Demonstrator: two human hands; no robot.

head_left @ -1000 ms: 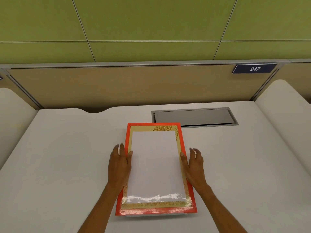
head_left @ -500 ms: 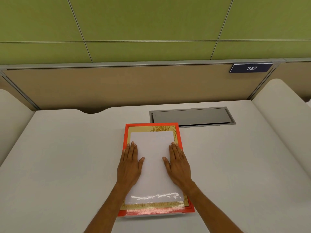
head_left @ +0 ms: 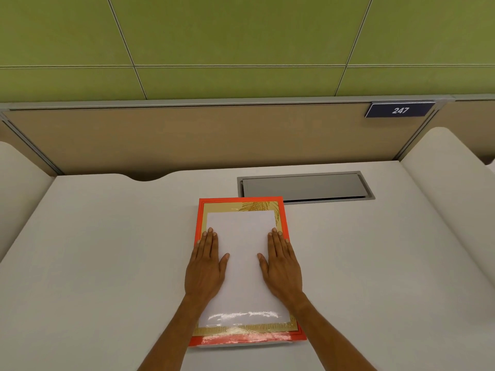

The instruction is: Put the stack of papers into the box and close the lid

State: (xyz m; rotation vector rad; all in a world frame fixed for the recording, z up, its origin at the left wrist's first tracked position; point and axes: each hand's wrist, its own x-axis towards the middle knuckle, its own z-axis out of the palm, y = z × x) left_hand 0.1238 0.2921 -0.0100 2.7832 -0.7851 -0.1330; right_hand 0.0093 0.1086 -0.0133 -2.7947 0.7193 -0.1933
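Glossy clear-film box lid (matt white paper beneath)

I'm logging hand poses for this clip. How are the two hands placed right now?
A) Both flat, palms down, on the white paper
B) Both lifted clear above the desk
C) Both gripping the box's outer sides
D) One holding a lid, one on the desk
A: the left hand and right hand lie flat, fingers extended, on the white paper inside the red-rimmed box.

Red-rimmed box on white desk
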